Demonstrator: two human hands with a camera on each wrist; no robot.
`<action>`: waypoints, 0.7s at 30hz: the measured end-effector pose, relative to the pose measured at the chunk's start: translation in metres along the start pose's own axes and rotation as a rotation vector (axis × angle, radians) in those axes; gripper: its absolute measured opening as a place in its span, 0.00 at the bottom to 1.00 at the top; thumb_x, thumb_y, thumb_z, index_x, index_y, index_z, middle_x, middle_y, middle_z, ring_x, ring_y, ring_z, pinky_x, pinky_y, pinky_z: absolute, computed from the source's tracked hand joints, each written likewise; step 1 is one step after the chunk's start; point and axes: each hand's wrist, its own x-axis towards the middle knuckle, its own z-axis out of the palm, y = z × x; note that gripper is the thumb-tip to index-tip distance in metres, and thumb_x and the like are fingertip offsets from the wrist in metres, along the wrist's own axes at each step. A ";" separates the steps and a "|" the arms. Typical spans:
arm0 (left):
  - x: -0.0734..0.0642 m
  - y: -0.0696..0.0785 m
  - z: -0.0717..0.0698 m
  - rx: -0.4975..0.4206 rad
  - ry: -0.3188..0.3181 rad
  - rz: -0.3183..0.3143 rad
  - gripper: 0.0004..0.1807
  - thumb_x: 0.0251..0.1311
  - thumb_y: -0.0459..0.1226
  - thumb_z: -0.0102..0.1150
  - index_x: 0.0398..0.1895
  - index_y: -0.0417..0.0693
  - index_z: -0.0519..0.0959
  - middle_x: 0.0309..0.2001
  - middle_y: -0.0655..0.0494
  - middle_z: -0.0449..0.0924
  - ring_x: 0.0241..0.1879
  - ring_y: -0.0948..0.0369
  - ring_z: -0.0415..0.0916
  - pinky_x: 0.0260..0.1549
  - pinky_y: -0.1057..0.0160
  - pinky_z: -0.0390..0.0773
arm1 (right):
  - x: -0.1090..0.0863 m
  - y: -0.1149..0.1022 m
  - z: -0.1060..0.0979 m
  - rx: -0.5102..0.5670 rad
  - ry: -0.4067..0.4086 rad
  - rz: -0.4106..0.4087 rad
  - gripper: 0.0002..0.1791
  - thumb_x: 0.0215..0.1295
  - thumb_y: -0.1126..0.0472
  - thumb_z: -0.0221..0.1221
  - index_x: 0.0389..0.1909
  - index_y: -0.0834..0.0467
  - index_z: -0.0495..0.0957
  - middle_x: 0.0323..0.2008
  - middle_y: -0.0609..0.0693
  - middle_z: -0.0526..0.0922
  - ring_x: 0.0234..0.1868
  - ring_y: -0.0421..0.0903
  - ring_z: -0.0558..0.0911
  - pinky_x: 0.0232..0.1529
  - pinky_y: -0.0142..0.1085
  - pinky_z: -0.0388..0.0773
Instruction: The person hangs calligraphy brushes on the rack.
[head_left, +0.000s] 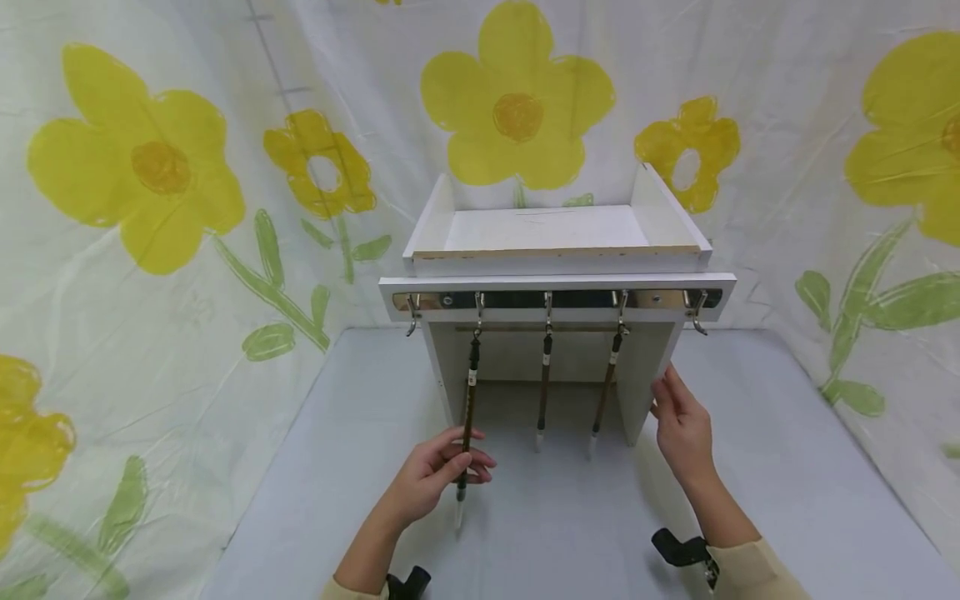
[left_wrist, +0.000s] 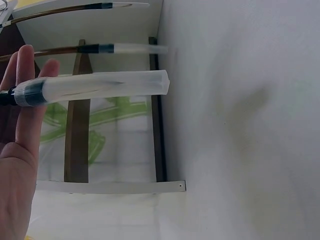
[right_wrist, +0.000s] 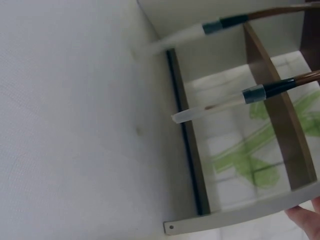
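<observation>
A capped calligraphy brush (head_left: 470, 400) hangs from a hook on the left of the rack. My left hand (head_left: 438, 473) pinches its lower handle, thumb at the near side, fingers reaching behind. In the left wrist view its clear cap (left_wrist: 110, 85) points right, past the extended fingers. A middle brush (head_left: 545, 383) and a right-hand brush (head_left: 606, 383) hang from neighbouring hooks, tips free. My right hand (head_left: 684, 429) rests against the outer side of the white rack (head_left: 652, 367), its fingers partly hidden behind the panel. In the right wrist view, fingertips (right_wrist: 302, 217) touch the panel's edge.
A metal rail (head_left: 517, 299) with several hooks runs across the rack's front; the outermost left hook (head_left: 412, 315) and right hook (head_left: 697, 313) carry nothing. An open tray-like top (head_left: 547, 229) sits above. Around the pale table (head_left: 525, 550) hangs a flower-printed curtain (head_left: 300, 50).
</observation>
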 end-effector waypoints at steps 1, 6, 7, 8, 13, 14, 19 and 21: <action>0.000 0.000 0.000 -0.001 0.002 -0.005 0.17 0.77 0.27 0.42 0.65 0.34 0.68 0.49 0.26 0.81 0.44 0.43 0.86 0.48 0.48 0.86 | 0.000 0.000 0.000 -0.003 -0.002 -0.001 0.27 0.81 0.58 0.48 0.77 0.42 0.61 0.74 0.49 0.67 0.59 0.22 0.72 0.47 0.18 0.77; 0.003 -0.004 -0.001 0.003 0.004 -0.014 0.17 0.78 0.28 0.42 0.65 0.34 0.69 0.49 0.26 0.81 0.45 0.39 0.84 0.48 0.47 0.86 | 0.000 0.000 0.000 -0.013 -0.006 -0.003 0.27 0.81 0.57 0.47 0.77 0.42 0.60 0.74 0.49 0.67 0.60 0.23 0.71 0.46 0.17 0.76; 0.003 -0.006 -0.002 0.001 0.005 -0.016 0.17 0.78 0.28 0.42 0.65 0.34 0.69 0.49 0.26 0.81 0.45 0.38 0.84 0.48 0.47 0.86 | 0.000 -0.001 0.000 -0.011 -0.003 -0.003 0.27 0.81 0.57 0.47 0.77 0.42 0.60 0.74 0.49 0.67 0.60 0.23 0.71 0.46 0.17 0.77; 0.004 -0.007 -0.002 0.006 0.007 -0.016 0.17 0.77 0.28 0.42 0.65 0.34 0.69 0.49 0.26 0.81 0.46 0.38 0.84 0.48 0.47 0.86 | 0.000 -0.001 0.000 -0.010 -0.002 -0.003 0.27 0.81 0.57 0.47 0.77 0.42 0.60 0.74 0.49 0.67 0.60 0.23 0.71 0.47 0.18 0.77; 0.010 -0.016 -0.003 0.051 0.037 -0.018 0.16 0.77 0.29 0.44 0.64 0.36 0.70 0.50 0.29 0.82 0.51 0.44 0.84 0.52 0.50 0.85 | 0.000 -0.001 0.000 -0.018 0.001 0.005 0.27 0.81 0.57 0.48 0.77 0.42 0.61 0.74 0.49 0.67 0.60 0.25 0.72 0.49 0.28 0.80; 0.012 -0.018 -0.003 0.068 0.045 -0.017 0.16 0.77 0.29 0.45 0.64 0.36 0.70 0.50 0.30 0.82 0.52 0.46 0.84 0.53 0.50 0.84 | 0.000 -0.001 0.000 -0.021 0.002 0.008 0.27 0.81 0.57 0.48 0.77 0.42 0.61 0.74 0.49 0.68 0.61 0.25 0.72 0.49 0.30 0.80; 0.021 -0.027 -0.003 0.128 0.075 -0.018 0.15 0.77 0.30 0.47 0.62 0.41 0.73 0.51 0.36 0.83 0.53 0.46 0.83 0.56 0.53 0.83 | 0.000 0.000 0.000 -0.016 0.005 0.012 0.26 0.81 0.57 0.48 0.76 0.41 0.61 0.74 0.48 0.68 0.60 0.25 0.73 0.49 0.29 0.80; 0.024 -0.029 -0.002 0.165 0.085 -0.013 0.15 0.77 0.31 0.47 0.62 0.43 0.73 0.51 0.39 0.84 0.53 0.46 0.82 0.56 0.57 0.83 | 0.001 -0.001 -0.001 -0.014 0.003 0.019 0.26 0.81 0.57 0.48 0.76 0.42 0.61 0.74 0.48 0.68 0.60 0.24 0.72 0.50 0.29 0.80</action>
